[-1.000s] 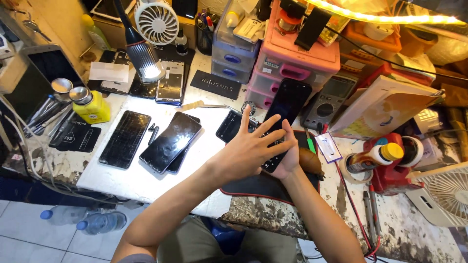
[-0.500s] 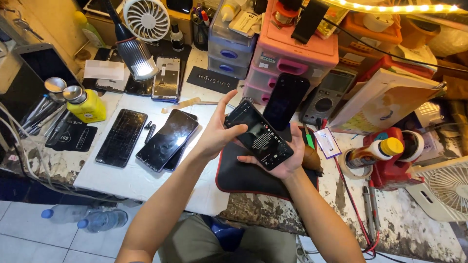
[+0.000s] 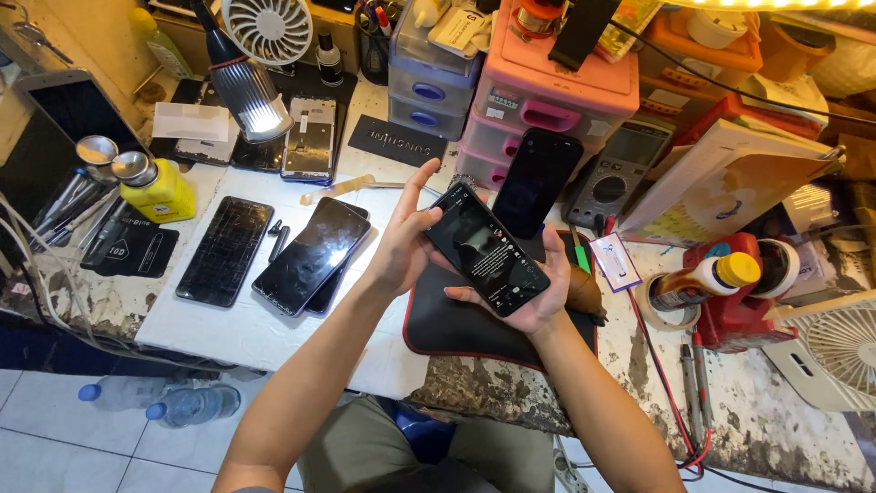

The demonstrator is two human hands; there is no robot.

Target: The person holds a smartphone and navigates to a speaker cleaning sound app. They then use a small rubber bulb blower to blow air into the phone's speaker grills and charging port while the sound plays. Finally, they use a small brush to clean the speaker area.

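Note:
I hold a black smartphone (image 3: pixel 486 248) with its screen lit, raised above a black work mat (image 3: pixel 456 330). My right hand (image 3: pixel 534 297) cradles it from below, palm up. My left hand (image 3: pixel 408 239) grips its left edge, thumb near the top corner of the screen. The phone tilts diagonally, top end pointing to the upper left.
Two dark phones (image 3: pixel 312 255) and a cracked screen panel (image 3: pixel 224 249) lie on the white board at left. Another black phone (image 3: pixel 537 181) leans on pink drawers (image 3: pixel 547 105). A lamp (image 3: pixel 246 91), yellow bottle (image 3: pixel 162 188), multimeter (image 3: pixel 613 176), brown bottle (image 3: pixel 698 279) and fan (image 3: pixel 835 351) surround them.
My left hand, spread over the phone a second ago, slid to its left edge. The phone lifted off the mat and its lit screen now faces up toward me.

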